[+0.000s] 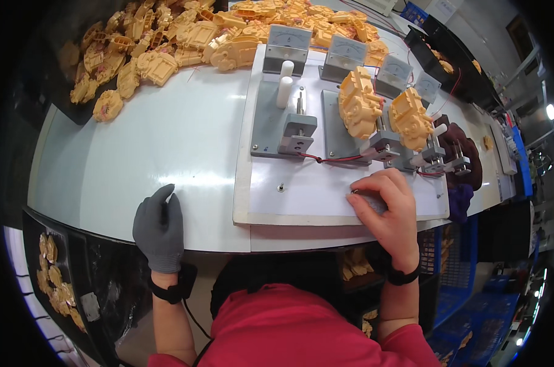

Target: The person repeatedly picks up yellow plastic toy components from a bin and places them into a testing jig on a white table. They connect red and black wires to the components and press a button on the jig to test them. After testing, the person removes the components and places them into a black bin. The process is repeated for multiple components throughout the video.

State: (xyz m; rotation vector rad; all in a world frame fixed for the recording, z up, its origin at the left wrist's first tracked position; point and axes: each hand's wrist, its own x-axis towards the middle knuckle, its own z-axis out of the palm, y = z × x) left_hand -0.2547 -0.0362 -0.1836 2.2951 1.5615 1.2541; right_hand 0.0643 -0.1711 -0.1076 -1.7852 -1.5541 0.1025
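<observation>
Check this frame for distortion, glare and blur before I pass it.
Head view: strong fisheye bend, the white table edge curves and black corners frame the picture; a bright lamp flares at the right rim; lighting is even, the yellow toy shells and both hands look sharp, with soft shadows only.

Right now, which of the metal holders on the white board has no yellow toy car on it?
The leftmost grey metal holder, with two white plastic pegs; both holders to its right carry a yellow plastic toy car.
</observation>
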